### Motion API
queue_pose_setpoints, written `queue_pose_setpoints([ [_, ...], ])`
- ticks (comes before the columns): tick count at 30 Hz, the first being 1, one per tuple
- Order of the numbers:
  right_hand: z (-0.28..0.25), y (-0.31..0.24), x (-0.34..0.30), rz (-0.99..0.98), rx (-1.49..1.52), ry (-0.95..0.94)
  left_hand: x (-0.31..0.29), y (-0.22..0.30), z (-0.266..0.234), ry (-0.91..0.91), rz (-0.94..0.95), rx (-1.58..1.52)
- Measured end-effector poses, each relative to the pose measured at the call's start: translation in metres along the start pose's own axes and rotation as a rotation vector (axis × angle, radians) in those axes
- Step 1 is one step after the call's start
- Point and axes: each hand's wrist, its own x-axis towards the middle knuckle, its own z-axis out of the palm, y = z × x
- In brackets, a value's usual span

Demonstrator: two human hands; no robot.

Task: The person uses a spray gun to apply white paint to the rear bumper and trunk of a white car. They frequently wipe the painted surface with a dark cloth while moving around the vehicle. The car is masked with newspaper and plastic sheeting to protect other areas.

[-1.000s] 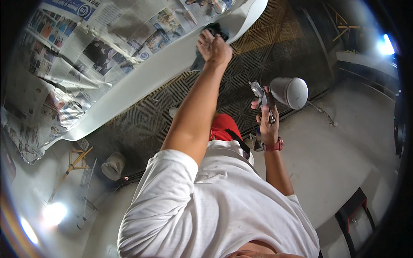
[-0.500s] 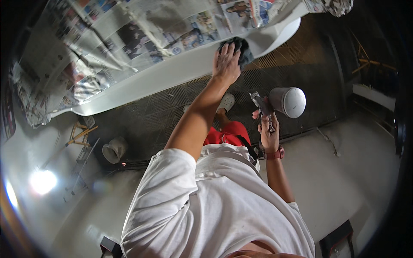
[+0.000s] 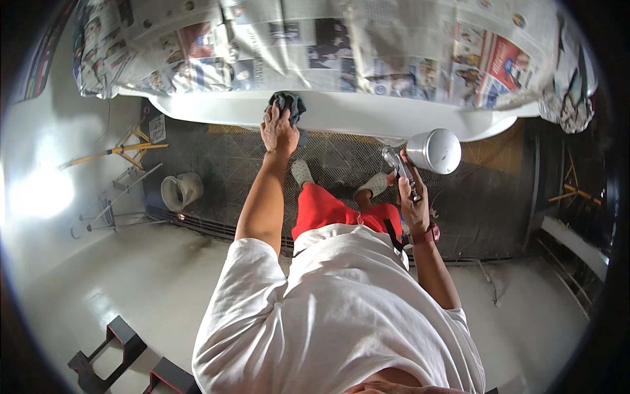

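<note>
My left hand [image 3: 278,129] presses a dark grey cloth [image 3: 289,104] against the lower edge of a long white curved panel [image 3: 367,113]. Newspaper sheets [image 3: 315,46] cover the panel's upper part. My right hand [image 3: 412,197] grips a metal spray gun [image 3: 401,167] with a silver cup [image 3: 434,151], held upright near my waist and apart from the panel. My white shirt and red shorts fill the lower middle.
A dark metal floor grate [image 3: 223,164] lies under the panel. A white bucket [image 3: 180,190] and a yellow stand [image 3: 125,150] sit at the left. Two dark stands [image 3: 108,351] lie on the pale floor at lower left. Clutter lines the right edge.
The view has swung so the panel now runs level across the top. My left hand with the cloth has slid along the panel's edge. The spray gun stays near my waist.
</note>
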Motion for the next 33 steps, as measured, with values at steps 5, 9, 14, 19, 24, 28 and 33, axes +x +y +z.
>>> queue_pose_setpoints([
  [5,0.086,-0.022,0.015,-0.058,-0.01,-0.108,0.029,-0.106,-0.003,0.001,-0.17,-0.039],
  [9,0.178,-0.043,0.035,-0.112,-0.056,-0.182,0.052,-0.188,-0.014,-0.014,-0.218,-0.097],
  [14,0.3,-0.085,0.055,-0.106,-0.103,-0.272,0.084,-0.302,-0.02,0.119,-0.167,-0.103],
  [19,0.4,-0.13,0.083,-0.093,-0.041,-0.417,0.121,-0.396,-0.035,0.102,-0.193,-0.117],
  [24,0.464,-0.177,0.104,-0.002,0.149,-0.535,0.15,-0.454,-0.048,0.074,-0.205,-0.057],
  [28,0.479,-0.186,0.116,0.128,0.189,-0.483,0.17,-0.485,-0.067,0.048,-0.173,0.095],
  [33,0.468,-0.162,0.113,0.09,0.064,-0.364,0.193,-0.51,-0.118,0.053,-0.105,0.405],
])
